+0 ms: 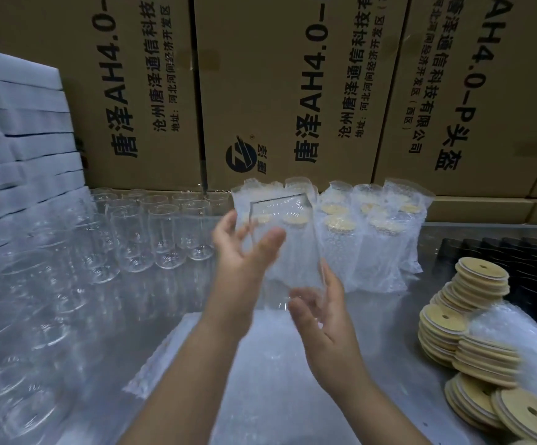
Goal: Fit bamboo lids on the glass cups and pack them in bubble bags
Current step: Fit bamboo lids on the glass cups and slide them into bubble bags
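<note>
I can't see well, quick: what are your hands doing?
Left hand holds the bubble bag near its top.
Right hand holds the bag's bottom.

Light even, cool, diffuse; shadows faint. Motion blur on left hand [244, 255], right hand [323, 322] and the bubble bag [299, 258] they hold. Cartons [292, 91] bow toward edges. Glass cups [36, 284] lower left smeared.

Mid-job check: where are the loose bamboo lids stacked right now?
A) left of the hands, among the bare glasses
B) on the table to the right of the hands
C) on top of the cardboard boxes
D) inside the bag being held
B: the bamboo lids lie in stacks on the table at the right, beyond the right hand, which holds the bubble bag together with the left hand.
</note>
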